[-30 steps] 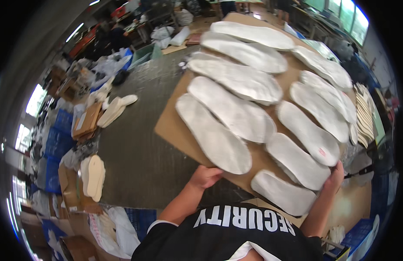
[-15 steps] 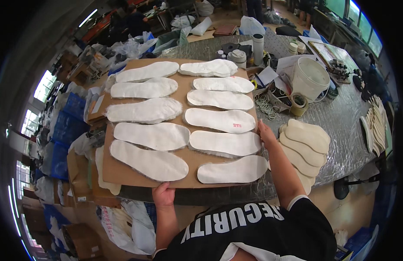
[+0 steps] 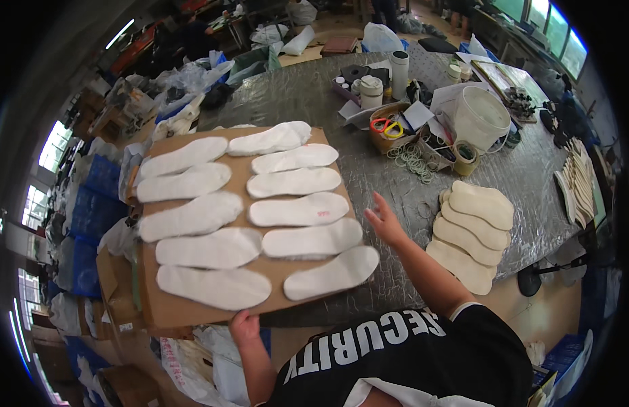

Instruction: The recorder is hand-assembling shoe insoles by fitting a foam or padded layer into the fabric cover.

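Note:
A flat brown cardboard sheet (image 3: 151, 298) bears two columns of white, fluffy-edged insoles (image 3: 214, 285); one insole (image 3: 299, 209) has a small red mark. My left hand (image 3: 244, 328) grips the sheet's near edge, thumb on top and the other fingers hidden beneath. Off the sheet's right edge, my right hand (image 3: 384, 222) hovers above the table with its fingers apart, holding nothing. The sheet lies at the table's left part, and its left side reaches past the table edge.
Cream insole-shaped pieces (image 3: 472, 234) overlap on the foil-covered table (image 3: 403, 197) at right. Farther back stand a translucent bucket (image 3: 479, 115), a tape roll (image 3: 466, 160), red-yellow scissors (image 3: 386, 127) and a white jar (image 3: 371, 91). Blue crates (image 3: 90, 210) line the left.
The cardboard sheet with its insoles has shifted left and toward me. My right hand has come off its right edge and opened; my left hand keeps its grip.

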Motion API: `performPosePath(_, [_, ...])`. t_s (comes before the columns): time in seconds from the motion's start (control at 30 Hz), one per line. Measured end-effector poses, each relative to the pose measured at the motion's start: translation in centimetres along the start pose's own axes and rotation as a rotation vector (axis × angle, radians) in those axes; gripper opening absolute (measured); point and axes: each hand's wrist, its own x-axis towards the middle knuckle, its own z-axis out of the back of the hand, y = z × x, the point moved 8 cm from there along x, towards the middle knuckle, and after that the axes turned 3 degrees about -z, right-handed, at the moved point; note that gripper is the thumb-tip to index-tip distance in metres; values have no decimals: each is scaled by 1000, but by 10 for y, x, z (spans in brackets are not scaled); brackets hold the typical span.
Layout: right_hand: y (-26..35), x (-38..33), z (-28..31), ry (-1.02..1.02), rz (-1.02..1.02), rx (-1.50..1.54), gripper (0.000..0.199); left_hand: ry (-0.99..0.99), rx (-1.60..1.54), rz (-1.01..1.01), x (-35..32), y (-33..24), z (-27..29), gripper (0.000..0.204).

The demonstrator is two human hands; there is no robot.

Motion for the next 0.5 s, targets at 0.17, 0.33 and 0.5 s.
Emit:
performPosePath(0.17, [63, -48, -74, 162, 538, -944, 89, 290, 112, -90, -6, 1, -71, 61])
performPosePath(0.33, [28, -65, -110, 362, 537, -1170, 97, 242, 168, -169, -9, -18, -68, 57])
performPosePath(0.5, [-1, -63, -102, 401, 436, -1264, 95, 219, 195, -223, -8, -65, -74, 52])
